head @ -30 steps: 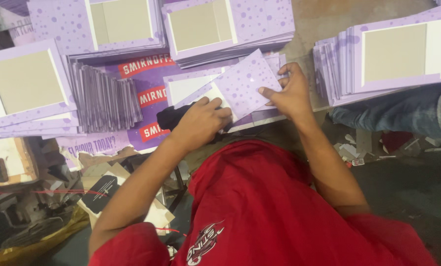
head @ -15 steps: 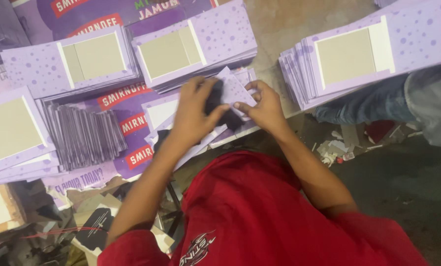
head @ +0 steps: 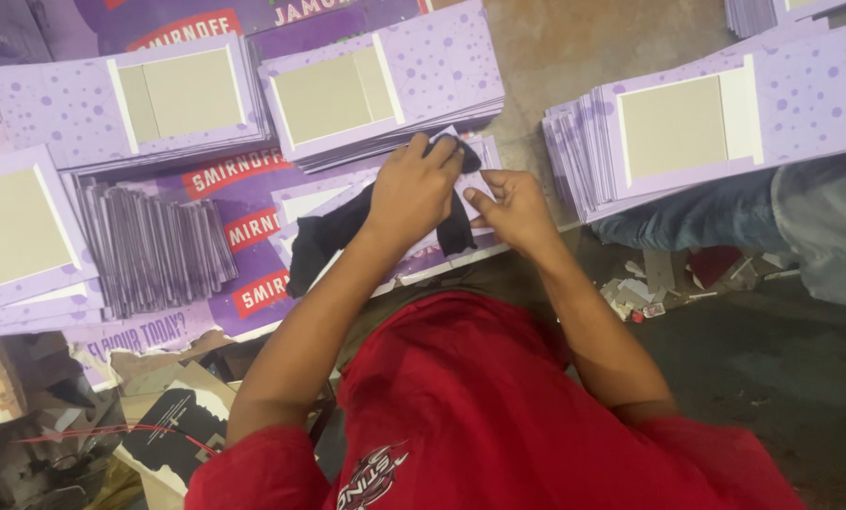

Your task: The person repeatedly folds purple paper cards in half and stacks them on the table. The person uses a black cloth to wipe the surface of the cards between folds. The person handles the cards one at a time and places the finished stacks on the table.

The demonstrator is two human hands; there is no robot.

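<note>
Pressing my left hand point(head: 412, 189) down flat, I rub a black cloth point(head: 333, 231) over the purple card point(head: 475, 179) lying in front of me; my fingers are closed onto the cloth, pinning it to the card. My right hand point(head: 513, 206) sits just right of the cloth, fingers curled and pinching the card's near edge to keep it from sliding. Whether anything else is in that hand I cannot tell.

To do this well, I judge that I should keep the right hand's grip steady, wipe in even strokes from the middle of the card outward, and keep the loose tail of the cloth, which trails to the left, from dragging across other pieces.

Around the card, everything is crowded. Just beyond it lies a stack of purple cards point(head: 385, 85) with pale square panels, and a second stack point(head: 130, 104) lies left of that. Left of the card, a fanned row of strips point(head: 154, 246) rests on a printed purple sheet point(head: 244, 274). Right of the card stands a tall stack point(head: 706, 132), with another person's jeans-clad leg point(head: 706, 222) beside it. Paper scraps point(head: 650, 288) litter the floor point(head: 574, 47) near that leg.
</note>
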